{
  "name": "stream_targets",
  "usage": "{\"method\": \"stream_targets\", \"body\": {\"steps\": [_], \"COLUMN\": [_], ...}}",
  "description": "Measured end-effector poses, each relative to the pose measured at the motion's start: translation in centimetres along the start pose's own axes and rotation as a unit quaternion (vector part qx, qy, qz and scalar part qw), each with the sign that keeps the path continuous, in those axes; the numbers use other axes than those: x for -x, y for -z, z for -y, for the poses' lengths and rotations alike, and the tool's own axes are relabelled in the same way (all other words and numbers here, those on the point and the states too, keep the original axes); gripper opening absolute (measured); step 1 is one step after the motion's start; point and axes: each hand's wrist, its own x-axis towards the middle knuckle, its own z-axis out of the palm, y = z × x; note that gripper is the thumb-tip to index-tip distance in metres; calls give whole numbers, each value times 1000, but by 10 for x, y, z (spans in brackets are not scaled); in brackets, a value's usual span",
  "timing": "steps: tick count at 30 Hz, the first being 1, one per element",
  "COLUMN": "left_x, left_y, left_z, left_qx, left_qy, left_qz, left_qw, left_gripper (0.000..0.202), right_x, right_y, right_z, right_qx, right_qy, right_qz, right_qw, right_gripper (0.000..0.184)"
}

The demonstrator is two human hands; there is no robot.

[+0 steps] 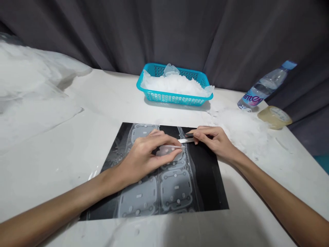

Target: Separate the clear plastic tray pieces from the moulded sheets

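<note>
A translucent silicone sheet moulded into several rounded-rectangle pads lies on a black mat in the middle of the table. My left hand rests on the sheet, fingers curled and pinching one clear pad piece that is lifted off it. My right hand is closed around a small knife, whose pale blade points left and meets the pad piece at my left fingertips.
A turquoise basket heaped with clear pieces stands behind the mat. A loose pile of white scraps, a water bottle and a tape roll lie at the right. Crumpled plastic sheeting covers the left. Dark curtain behind.
</note>
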Motion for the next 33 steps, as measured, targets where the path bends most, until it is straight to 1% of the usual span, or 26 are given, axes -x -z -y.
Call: {"method": "stream_targets", "body": {"steps": [4, 7, 10, 12, 15, 18, 21, 25, 28, 30, 32, 33], "left_x": [-3, -4, -4, -4, -3, -4, -5, -5, -3, -3, -2, -2], "left_y": [1, 1, 1, 1, 2, 3, 5, 5, 5, 5, 6, 5], "left_z": [-2, -4, -3, -3, -2, -3, -3, -1, 1, 1, 2, 2], "left_qx": [5, 9, 11, 13, 15, 33, 71, 112, 132, 138, 143, 147], "left_qy": [-10, -21, -23, -15, 6, 47, 106, 165, 182, 189, 199, 205], "left_qz": [-12, -7, -7, 0, 18, 39, 55, 53, 52, 52, 55, 55], "left_qw": [1000, 1000, 1000, 1000, 1000, 998, 990, 978, 973, 971, 968, 966], "left_gripper": [9, 9, 10, 10, 8, 6, 11, 19, 22, 24, 26, 26], "right_x": [-2, -2, -3, -4, -5, -6, -6, -6, -6, -5, -3, -2], "right_y": [-4, -6, -8, -9, -10, -11, -13, -16, -18, -19, -20, -21], "right_z": [-3, -4, -7, -10, -15, -18, -18, -19, -21, -19, -14, -10], "right_qx": [25, 82, 162, 210, 244, 236, 229, 275, 308, 314, 301, 291], "right_qy": [31, 39, 34, 28, 34, 48, 61, 92, 95, 102, 128, 151], "right_qz": [-64, -114, -138, -136, -137, -150, -162, -172, -172, -187, -212, -219], "right_qw": [997, 989, 977, 968, 960, 959, 958, 941, 931, 925, 921, 919], "right_gripper": [37, 33, 33, 34, 34, 28, 21, 21, 23, 22, 21, 20]}}
